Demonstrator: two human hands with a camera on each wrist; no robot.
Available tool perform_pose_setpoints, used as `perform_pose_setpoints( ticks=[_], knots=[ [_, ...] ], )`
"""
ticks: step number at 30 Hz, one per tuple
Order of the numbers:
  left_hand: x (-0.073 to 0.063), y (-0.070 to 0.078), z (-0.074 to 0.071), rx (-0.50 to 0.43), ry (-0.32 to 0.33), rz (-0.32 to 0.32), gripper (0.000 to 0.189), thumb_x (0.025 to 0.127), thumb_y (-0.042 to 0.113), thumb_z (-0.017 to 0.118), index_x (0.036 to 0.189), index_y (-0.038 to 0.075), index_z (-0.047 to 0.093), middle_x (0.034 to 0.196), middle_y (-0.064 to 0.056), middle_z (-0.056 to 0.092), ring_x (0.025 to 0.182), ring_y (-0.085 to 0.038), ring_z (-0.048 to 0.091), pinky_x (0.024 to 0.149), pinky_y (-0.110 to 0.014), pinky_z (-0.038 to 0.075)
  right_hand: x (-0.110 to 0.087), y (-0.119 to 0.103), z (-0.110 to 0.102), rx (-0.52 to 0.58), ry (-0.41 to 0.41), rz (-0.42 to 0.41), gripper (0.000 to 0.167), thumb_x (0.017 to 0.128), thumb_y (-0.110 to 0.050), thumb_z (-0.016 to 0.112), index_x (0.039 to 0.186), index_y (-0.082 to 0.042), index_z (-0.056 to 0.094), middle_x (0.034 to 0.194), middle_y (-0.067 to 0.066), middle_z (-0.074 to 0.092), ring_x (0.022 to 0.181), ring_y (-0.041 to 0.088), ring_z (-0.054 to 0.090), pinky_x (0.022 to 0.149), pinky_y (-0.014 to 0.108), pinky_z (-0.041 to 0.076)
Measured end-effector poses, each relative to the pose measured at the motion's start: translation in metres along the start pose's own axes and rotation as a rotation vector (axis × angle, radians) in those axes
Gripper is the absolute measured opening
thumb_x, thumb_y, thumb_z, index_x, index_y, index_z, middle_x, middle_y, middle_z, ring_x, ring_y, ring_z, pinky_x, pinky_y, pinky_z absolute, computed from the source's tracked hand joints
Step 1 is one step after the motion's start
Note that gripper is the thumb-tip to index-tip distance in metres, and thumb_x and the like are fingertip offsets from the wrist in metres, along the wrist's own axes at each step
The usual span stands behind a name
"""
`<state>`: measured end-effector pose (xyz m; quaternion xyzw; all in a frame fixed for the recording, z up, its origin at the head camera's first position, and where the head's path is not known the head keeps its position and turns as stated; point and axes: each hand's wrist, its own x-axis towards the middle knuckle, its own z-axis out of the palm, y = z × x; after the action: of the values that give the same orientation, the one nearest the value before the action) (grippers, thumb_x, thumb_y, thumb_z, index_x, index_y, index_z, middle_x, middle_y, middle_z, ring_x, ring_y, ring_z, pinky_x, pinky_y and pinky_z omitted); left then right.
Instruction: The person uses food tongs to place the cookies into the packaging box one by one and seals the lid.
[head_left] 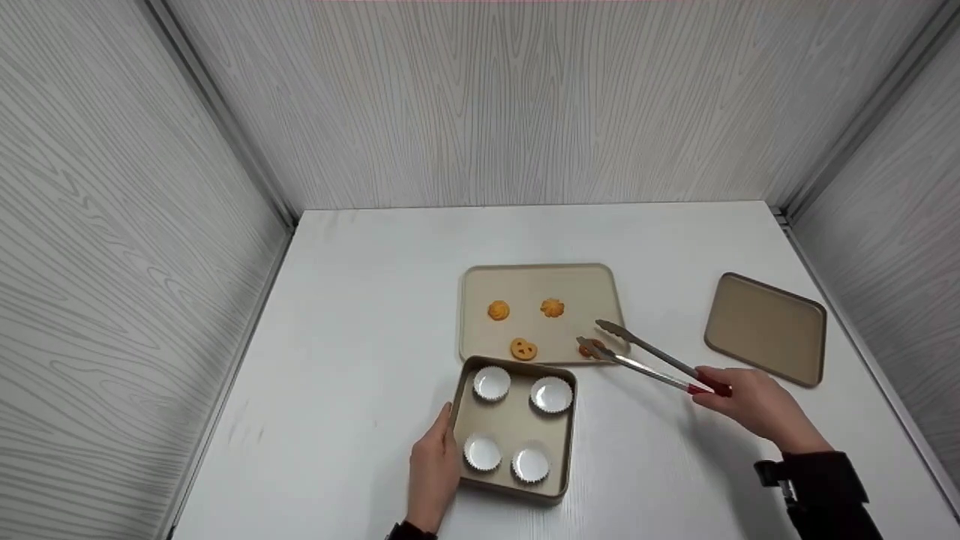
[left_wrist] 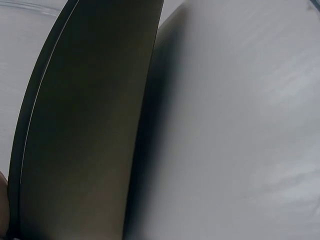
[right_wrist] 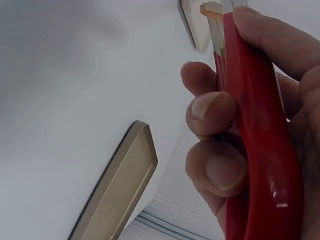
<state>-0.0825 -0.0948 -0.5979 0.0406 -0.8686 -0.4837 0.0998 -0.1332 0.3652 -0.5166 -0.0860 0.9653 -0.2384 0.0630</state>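
On the left side of a deep rectangular baking pan point(head_left: 517, 426), my left hand point(head_left: 433, 466) grips the wall near the rim. Several white fluted paper cups point(head_left: 551, 395) sit inside that pan. My right hand point(head_left: 761, 406) holds metal tongs by their red handles point(right_wrist: 262, 135), fingers curled round them. Spread apart, the tong tips reach over the right front corner of a flat baking tray point(head_left: 532, 285), one overlapping a brownish cookie point(head_left: 585, 351). Also on this tray are a pretzel-shaped cookie point(head_left: 523, 349), a swirled cookie point(head_left: 499, 310) and a flower-shaped cookie point(head_left: 553, 307).
A second flat tray point(head_left: 765, 328) lies askew at the right, beyond my right hand. The deep pan's far edge overlaps the cookie tray's front edge in the head view. Pale wood-grain panels point(head_left: 525, 105) enclose the white table point(head_left: 360, 315) at the back and sides.
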Motion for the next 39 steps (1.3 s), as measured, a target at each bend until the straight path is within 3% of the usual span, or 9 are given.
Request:
perform_pose_setpoints(
  ticks=[5, 11, 19, 25, 29, 34, 39],
  knots=[
    [-0.003, 0.002, 0.004, 0.010, 0.014, 0.047, 0.039, 0.100, -0.008, 0.054, 0.139, -0.008, 0.059, 0.133, -0.024, 0.065, 0.119, -0.036, 0.064, 0.095, -0.046, 0.054, 0.001, 0.001, -0.004, -0.015, -0.011, -0.025, 0.037, 0.091, -0.028, 0.078, 0.123, -0.009, 0.074, 0.078, -0.013, 0.067, 0.073, 0.008, 0.054, 0.064, 0.029, 0.043],
    [-0.005, 0.004, 0.009, 0.038, 0.006, 0.028, 0.041, 0.101, -0.006, 0.052, 0.142, -0.006, 0.056, 0.136, -0.023, 0.063, 0.122, -0.035, 0.063, 0.097, -0.045, 0.053, 0.005, -0.001, -0.004, -0.026, -0.031, -0.034, 0.034, 0.091, -0.025, 0.077, 0.122, -0.009, 0.074, 0.080, -0.012, 0.069, 0.074, 0.010, 0.056, 0.065, 0.031, 0.044],
    [-0.011, 0.008, 0.013, 0.089, 0.031, 0.052, 0.046, 0.100, -0.009, 0.051, 0.146, -0.003, 0.053, 0.136, -0.023, 0.063, 0.114, -0.037, 0.067, 0.087, -0.046, 0.056, 0.015, -0.006, 0.003, -0.049, 0.023, -0.061, 0.027, 0.092, -0.025, 0.077, 0.116, -0.012, 0.075, 0.082, -0.012, 0.070, 0.073, 0.010, 0.056, 0.063, 0.033, 0.044],
    [-0.014, 0.012, 0.016, 0.102, 0.015, 0.029, 0.048, 0.100, -0.007, 0.050, 0.148, -0.003, 0.051, 0.131, -0.026, 0.065, 0.096, -0.032, 0.072, 0.074, -0.042, 0.058, 0.024, -0.011, 0.014, -0.063, 0.069, -0.075, 0.011, 0.092, -0.022, 0.077, 0.096, -0.015, 0.070, 0.067, -0.009, 0.056, 0.061, 0.011, 0.045, 0.054, 0.029, 0.034],
    [-0.015, 0.016, 0.017, 0.109, -0.029, -0.013, 0.051, 0.099, -0.006, 0.047, 0.150, -0.003, 0.047, 0.132, -0.027, 0.064, 0.088, -0.027, 0.071, 0.071, -0.040, 0.057, 0.030, -0.015, 0.019, -0.078, 0.100, -0.080, 0.020, 0.093, -0.024, 0.076, 0.084, -0.017, 0.060, 0.063, -0.007, 0.045, 0.057, 0.012, 0.039, 0.051, 0.029, 0.029],
    [-0.016, 0.022, 0.017, 0.097, -0.086, -0.082, 0.055, 0.097, -0.004, 0.046, 0.152, -0.002, 0.044, 0.131, -0.030, 0.063, 0.072, -0.019, 0.061, 0.065, -0.037, 0.052, 0.034, -0.018, 0.022, -0.078, 0.144, -0.104, 0.018, 0.094, -0.023, 0.076, 0.087, -0.015, 0.061, 0.068, -0.007, 0.054, 0.059, 0.012, 0.044, 0.053, 0.030, 0.035],
    [-0.017, 0.025, 0.016, 0.098, -0.112, -0.098, 0.057, 0.096, -0.004, 0.047, 0.153, -0.004, 0.043, 0.134, -0.029, 0.062, 0.080, -0.020, 0.063, 0.071, -0.041, 0.054, 0.033, -0.017, 0.023, -0.055, 0.138, -0.113, 0.013, 0.094, -0.022, 0.076, 0.090, -0.017, 0.064, 0.068, -0.008, 0.053, 0.060, 0.011, 0.043, 0.054, 0.028, 0.033]
  ],
)
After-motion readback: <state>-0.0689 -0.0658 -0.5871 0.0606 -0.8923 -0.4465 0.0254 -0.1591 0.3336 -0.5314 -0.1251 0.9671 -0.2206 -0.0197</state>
